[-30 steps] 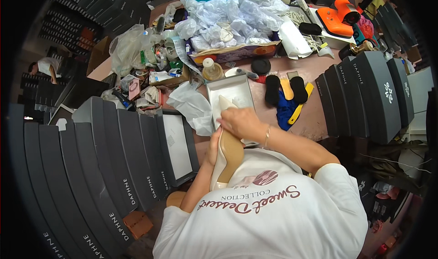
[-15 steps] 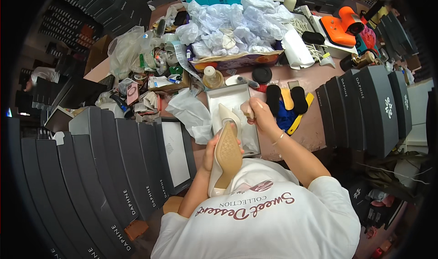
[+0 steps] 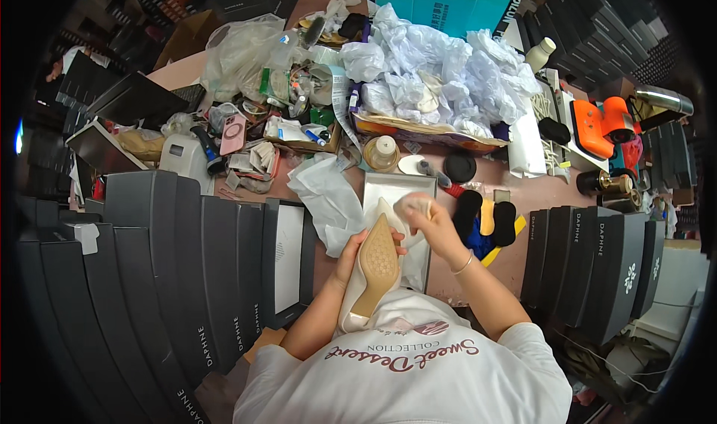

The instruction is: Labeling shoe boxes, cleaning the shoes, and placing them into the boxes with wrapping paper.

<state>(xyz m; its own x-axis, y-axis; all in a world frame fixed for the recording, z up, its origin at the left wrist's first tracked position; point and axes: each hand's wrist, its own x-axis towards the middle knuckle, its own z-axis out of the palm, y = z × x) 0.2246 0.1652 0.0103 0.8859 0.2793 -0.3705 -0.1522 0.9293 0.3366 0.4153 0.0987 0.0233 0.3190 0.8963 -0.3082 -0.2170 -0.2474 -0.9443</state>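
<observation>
A white pointed shoe with a tan patterned sole is tilted in front of my chest, its sole toward me and its toe pointing away. My left hand is closed around its forefoot, with fingertips showing at the right edge. Just past the toe is a white pointed tip, perhaps of a second shoe. My right hand is raised right of the toe and pinches a small pale wad, blurred by motion. Below the hands lies an open shoebox with white paper inside.
Dark shoeboxes stand in rows on the left and right. Farther back are a carton heaped with crumpled white paper, a pump bottle and an orange device. Black pads lie right of the box; tissue paper lies left.
My right hand has turned and come closer to the shoe's toe with the pale wad. The left hand keeps its hold on the shoe. The whole view has shifted.
</observation>
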